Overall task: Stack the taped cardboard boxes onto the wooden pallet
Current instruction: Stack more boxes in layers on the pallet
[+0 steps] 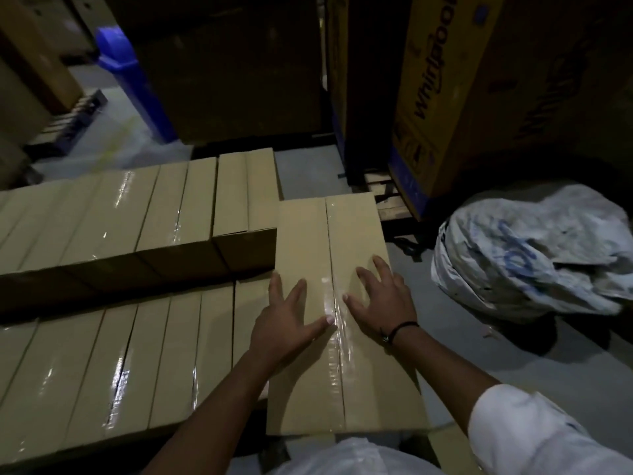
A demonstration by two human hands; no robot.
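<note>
Head: hands flat on box; bare floor right.

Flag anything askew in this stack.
The box under the left hand and right hand looks unaligned: it runs alongside the front row and the raised back row, flush with neither. Nothing looks torn or spilled.

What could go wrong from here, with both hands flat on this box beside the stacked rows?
1. The left hand and right hand lie flat on the box, thumbs by the glossy tape seam. Nothing grips it, so the palms might slip.
2. The box runs crosswise to the lower row, and what supports its near end is hidden, so it may tip.
3. The white sack lies on the floor close on the right, a possible trip hazard.
</note>
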